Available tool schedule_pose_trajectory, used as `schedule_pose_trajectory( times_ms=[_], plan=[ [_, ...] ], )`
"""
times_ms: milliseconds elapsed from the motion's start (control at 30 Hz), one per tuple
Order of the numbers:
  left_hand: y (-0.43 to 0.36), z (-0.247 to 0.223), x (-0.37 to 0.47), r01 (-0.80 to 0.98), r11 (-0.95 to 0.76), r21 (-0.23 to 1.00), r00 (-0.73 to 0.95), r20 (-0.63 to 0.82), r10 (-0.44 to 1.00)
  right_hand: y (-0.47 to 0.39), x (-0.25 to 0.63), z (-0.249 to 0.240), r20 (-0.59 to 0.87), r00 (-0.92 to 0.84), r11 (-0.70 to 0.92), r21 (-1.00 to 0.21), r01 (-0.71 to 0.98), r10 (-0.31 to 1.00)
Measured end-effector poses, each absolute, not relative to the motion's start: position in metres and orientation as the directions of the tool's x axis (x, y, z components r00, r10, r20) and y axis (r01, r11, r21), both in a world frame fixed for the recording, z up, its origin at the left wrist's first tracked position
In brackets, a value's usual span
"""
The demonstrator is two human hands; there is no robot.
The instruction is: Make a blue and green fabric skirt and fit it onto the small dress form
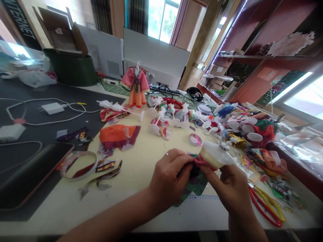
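My left hand (171,174) is closed, its thumb and fingers pinching the upper edge of a green doll's skirt (190,190) with dark and red cloth at its top. In my right hand (233,185), also closed, is a white doll torso (218,153), tilted over to the right. Red cloth wraps the torso's lower part, where both hands meet. The fingertips behind the torso are hidden. Just beyond the hands stands a small round container (195,139) with a pink stick. A dressed doll figure (136,84) in pink and orange stands upright at the back.
Several white doll bodies on round stands (174,121) crowd the back middle and right. Orange cloth (114,136), a tape roll (65,168) and trim strips (108,176) lie to the left. A phone (32,174) and charger (52,108) rest on the dark mat. Red-and-yellow-handled scissors (267,205) lie right.
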State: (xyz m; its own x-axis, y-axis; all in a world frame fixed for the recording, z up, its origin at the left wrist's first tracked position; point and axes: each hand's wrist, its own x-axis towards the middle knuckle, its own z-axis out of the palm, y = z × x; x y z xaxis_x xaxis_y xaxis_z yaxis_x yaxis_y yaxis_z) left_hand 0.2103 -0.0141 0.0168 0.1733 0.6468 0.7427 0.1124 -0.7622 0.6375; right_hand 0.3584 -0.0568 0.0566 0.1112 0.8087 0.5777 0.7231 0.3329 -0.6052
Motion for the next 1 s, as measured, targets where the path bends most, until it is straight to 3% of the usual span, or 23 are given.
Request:
schedule_pose_trajectory(
  times_ms=[100,267,633,1000],
  plan=[
    [-0.008,0.022,0.207,0.173,-0.811,0.559,0.227,0.778,0.585,-0.057,0.355,0.059,0.578,0.147,0.318,-0.623,0.714,0.803],
    [-0.002,0.031,0.203,0.227,-0.868,0.443,0.339,0.799,0.496,-0.056,0.362,0.058,0.584,0.059,0.366,-0.580,0.728,0.809],
    [-0.005,0.031,0.202,0.152,-0.861,0.484,0.333,0.796,0.506,-0.056,0.360,0.059,0.587,0.076,0.299,-0.514,0.804,0.806],
    [-0.009,0.028,0.205,0.128,-0.875,0.467,0.298,0.823,0.483,-0.065,0.358,0.051,0.582,0.142,0.291,-0.584,0.758,0.801]
  ],
)
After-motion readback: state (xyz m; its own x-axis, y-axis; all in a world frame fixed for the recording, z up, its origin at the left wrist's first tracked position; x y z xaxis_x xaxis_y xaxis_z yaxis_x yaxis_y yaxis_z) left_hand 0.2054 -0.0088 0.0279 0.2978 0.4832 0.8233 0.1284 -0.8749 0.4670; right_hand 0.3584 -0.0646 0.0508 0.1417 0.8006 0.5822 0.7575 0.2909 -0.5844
